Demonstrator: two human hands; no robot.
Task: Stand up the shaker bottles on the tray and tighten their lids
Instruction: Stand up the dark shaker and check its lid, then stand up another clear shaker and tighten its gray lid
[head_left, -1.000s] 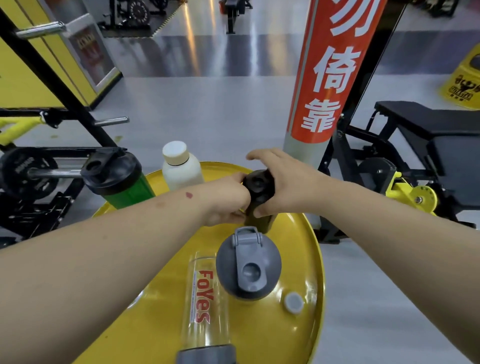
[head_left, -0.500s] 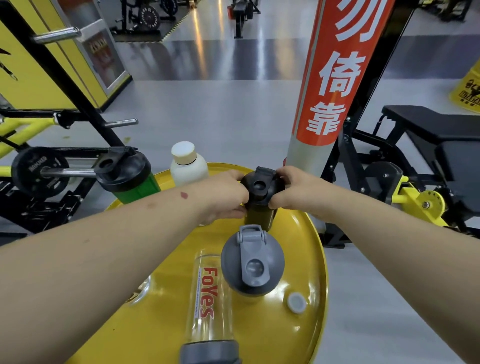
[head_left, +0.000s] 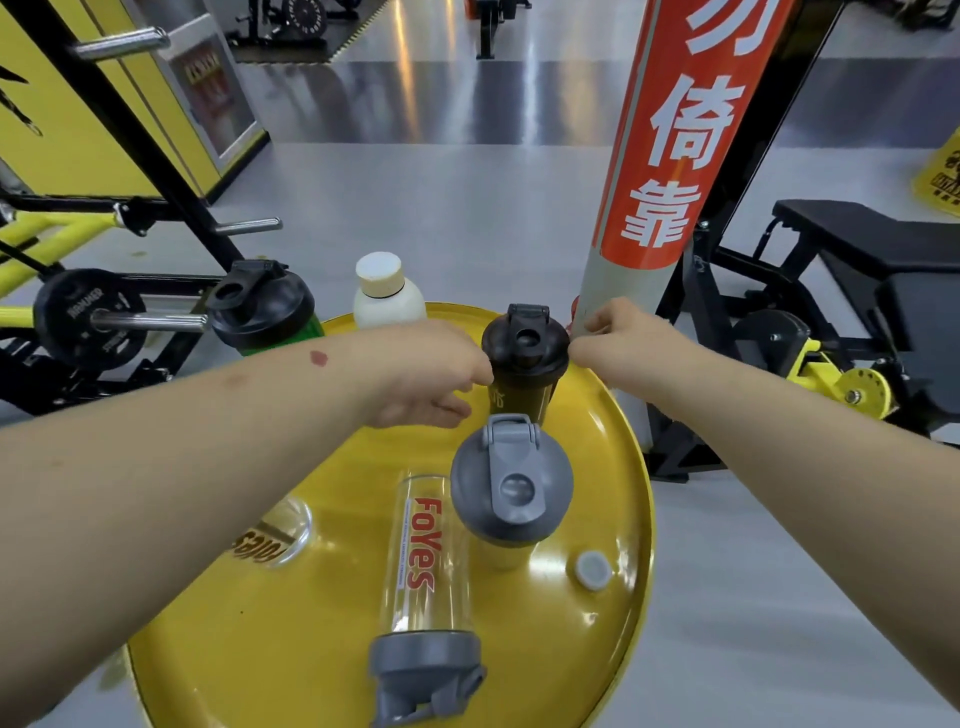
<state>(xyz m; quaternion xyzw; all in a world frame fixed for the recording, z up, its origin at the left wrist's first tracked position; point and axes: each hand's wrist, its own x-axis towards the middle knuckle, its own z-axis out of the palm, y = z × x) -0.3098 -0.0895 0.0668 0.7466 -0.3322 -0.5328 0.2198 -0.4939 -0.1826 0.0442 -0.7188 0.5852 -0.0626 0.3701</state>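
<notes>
A black shaker bottle stands upright at the far side of the round yellow tray. My left hand is just left of it and my right hand just right, fingertips at its edge, neither wrapped around it. Closer to me a grey-lidded shaker stands upright. A clear "FoYes" bottle lies on its side, its grey lid toward me. A second clear bottle lies mostly hidden under my left forearm. A green shaker with a black lid and a white bottle stand at the far left rim.
A small grey cap lies loose near the tray's right rim. A red-and-white pillar rises right behind the tray. A black bench is to the right, and a rack with a weight plate to the left.
My right hand, which covered the black shaker's lid, has slid off to the right. My left hand has drawn back to the left, and the whole lid now shows.
</notes>
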